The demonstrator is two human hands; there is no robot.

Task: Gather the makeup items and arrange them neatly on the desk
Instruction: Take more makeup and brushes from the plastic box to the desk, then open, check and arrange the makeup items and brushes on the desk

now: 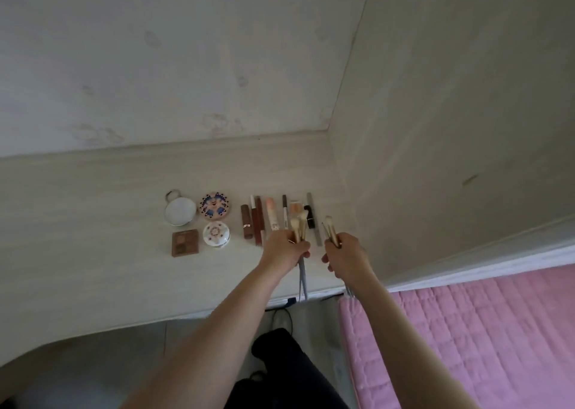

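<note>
Brushes are what you have in both hands: slim makeup brushes with pale tufted heads and long thin grey handles, light and stiff, likely to slide against each other in a bunch. Your left hand (287, 251) has its fingers (303, 248) curled tight round one cluster of brushes (298, 226) near the ferrules, handles hanging down past the worktop (93, 222) edge. Your right hand (345, 257) grips a second, thinner cluster of brushes (329, 231) the same way, fingers wrapped close, none spread.

Both bunches hover above the right end of the row of tubes and pencils (267, 219), near the side wall. Left of that row lie the round white compact (180, 211), the patterned round case (214, 206), the white domed pot (217, 235) and the brown square eyeshadow palette (185, 242).

Hold by the handles, not the soft bristles, which would probably splay or soil. Laid down loosely, round handles may roll, so set them parallel beside the row.
</note>
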